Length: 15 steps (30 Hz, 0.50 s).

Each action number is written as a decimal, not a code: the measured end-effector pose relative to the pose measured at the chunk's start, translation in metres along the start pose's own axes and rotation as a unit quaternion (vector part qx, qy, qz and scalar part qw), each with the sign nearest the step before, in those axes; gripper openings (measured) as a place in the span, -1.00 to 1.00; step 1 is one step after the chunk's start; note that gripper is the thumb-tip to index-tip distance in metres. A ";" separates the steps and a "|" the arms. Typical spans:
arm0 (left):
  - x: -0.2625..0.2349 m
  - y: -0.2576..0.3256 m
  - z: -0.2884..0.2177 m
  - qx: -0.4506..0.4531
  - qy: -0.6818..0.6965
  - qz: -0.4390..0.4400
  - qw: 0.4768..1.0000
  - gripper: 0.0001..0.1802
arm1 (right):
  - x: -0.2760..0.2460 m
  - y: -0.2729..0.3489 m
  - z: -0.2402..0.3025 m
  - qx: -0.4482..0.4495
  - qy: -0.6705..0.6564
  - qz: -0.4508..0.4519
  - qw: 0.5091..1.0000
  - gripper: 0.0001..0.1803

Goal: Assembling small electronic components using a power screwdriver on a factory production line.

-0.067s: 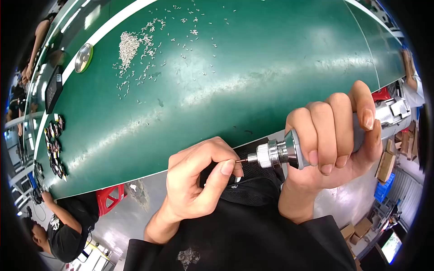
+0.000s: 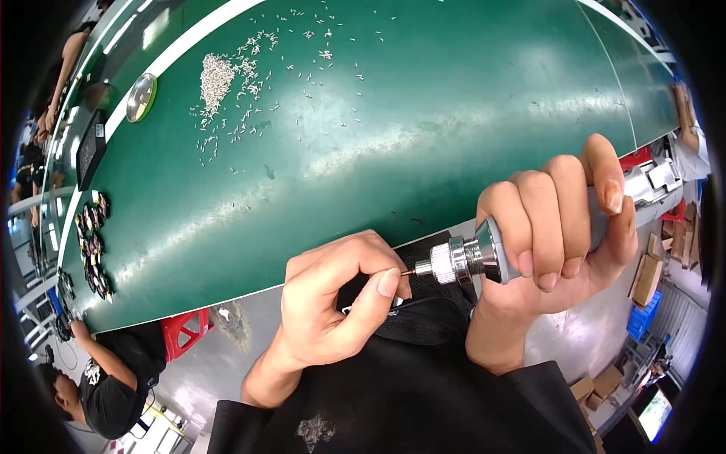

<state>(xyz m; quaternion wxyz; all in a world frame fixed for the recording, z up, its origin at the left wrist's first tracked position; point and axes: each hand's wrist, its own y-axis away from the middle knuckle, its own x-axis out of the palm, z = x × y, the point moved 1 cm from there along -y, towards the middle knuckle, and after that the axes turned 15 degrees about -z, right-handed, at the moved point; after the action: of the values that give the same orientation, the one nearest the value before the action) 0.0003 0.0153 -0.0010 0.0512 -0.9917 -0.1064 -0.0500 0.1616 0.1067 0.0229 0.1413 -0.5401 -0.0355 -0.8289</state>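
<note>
Several brown cardboard boxes (image 2: 647, 277) lie on the grey floor at the right edge of the view, beside a blue plastic crate (image 2: 643, 319), with more flat brown cartons (image 2: 597, 386) lower down near a lit screen (image 2: 655, 412). One dark flat rectangular device (image 2: 89, 148) rests at the far left edge of the long green work table (image 2: 423, 121), close to a round silver tin with a green rim (image 2: 141, 97). Many tiny pale metal pins (image 2: 219, 79) lie scattered and heaped on the table's upper left part, well apart from the hands. A row of small dark round parts (image 2: 92, 246) runs along the table's left edge. A red plastic stool (image 2: 184, 331) stands below the table edge.

The person's right hand (image 2: 556, 227) is wrapped around a silver metal hand tool with a knurled chuck (image 2: 461, 259), fingers curled over the barrel and thumb raised above; the tool lies roughly level, its nose pointing toward the left hand. The left hand (image 2: 336, 303) is pinched closed, thumb pressed against the forefinger, at the thin tip that sticks out of the chuck; whatever it pinches is too small to make out. Both hands are held close together just in front of the table's near edge, above the person's dark clothing (image 2: 423, 386). Another person's arm (image 2: 102, 356) shows at the lower left.
</note>
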 end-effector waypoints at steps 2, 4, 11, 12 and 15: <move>-0.001 -0.008 0.000 0.022 -0.023 -0.005 0.999 -0.80 | -0.002 -0.003 0.000 -0.006 -0.007 -0.008 1.000 -0.87; -0.005 -0.014 -0.007 0.038 -0.094 -0.056 0.993 -0.64 | -0.004 -0.006 0.001 -0.015 -0.013 -0.015 1.000 -0.87; -0.056 -0.062 -0.037 0.093 -0.167 -0.160 0.968 -0.56 | -0.022 -0.007 -0.004 -0.050 -0.005 -0.112 0.992 -0.87; -0.060 -0.077 -0.044 0.101 -0.201 -0.161 0.961 -0.62 | -0.025 -0.008 -0.008 -0.044 -0.007 -0.134 0.990 -0.88; -0.055 -0.134 -0.046 0.129 -0.273 -0.129 0.945 -0.78 | -0.034 -0.006 -0.008 -0.044 -0.014 -0.186 0.981 -0.90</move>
<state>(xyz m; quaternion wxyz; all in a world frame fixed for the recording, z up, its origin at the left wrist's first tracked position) -0.0865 0.1291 0.0510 0.1406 -0.9302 -0.2484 0.2307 0.1659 0.1176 -0.0106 -0.0398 -0.5416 -0.1015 -0.8335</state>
